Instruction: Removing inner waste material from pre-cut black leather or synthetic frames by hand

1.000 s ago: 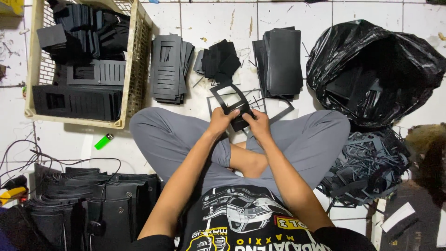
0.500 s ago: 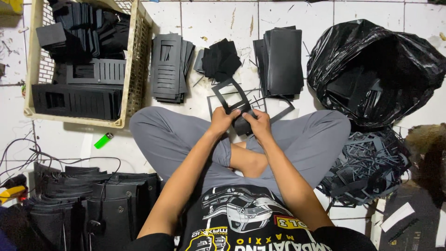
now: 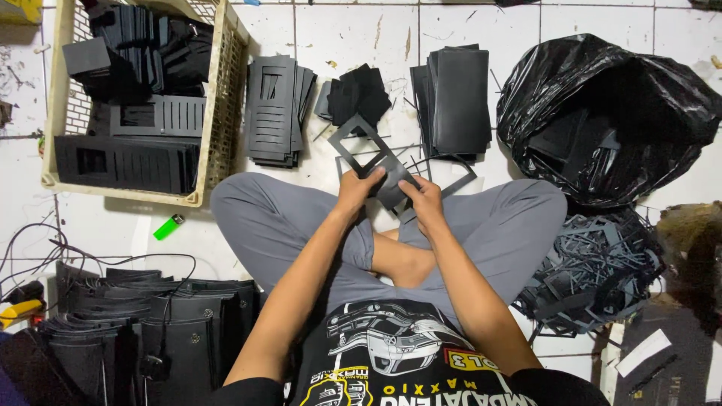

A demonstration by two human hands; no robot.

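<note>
Head view, frame centre: left hand point(image 3: 359, 189) and right hand point(image 3: 423, 201) both pinch one flat black cut-out frame piece point(image 3: 368, 159). Three black stacks on floor above. One cream plastic crate point(image 3: 218, 105) upper left; one black bag point(image 3: 602, 113) upper right; one green lighter point(image 3: 168, 226).

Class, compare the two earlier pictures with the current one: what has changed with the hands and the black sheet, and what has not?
Little has changed. The left hand and right hand keep their grip on the black cut-out sheet, which has tilted only slightly. The crate, the stacks, the black bag and the green lighter stayed where they were.
</note>
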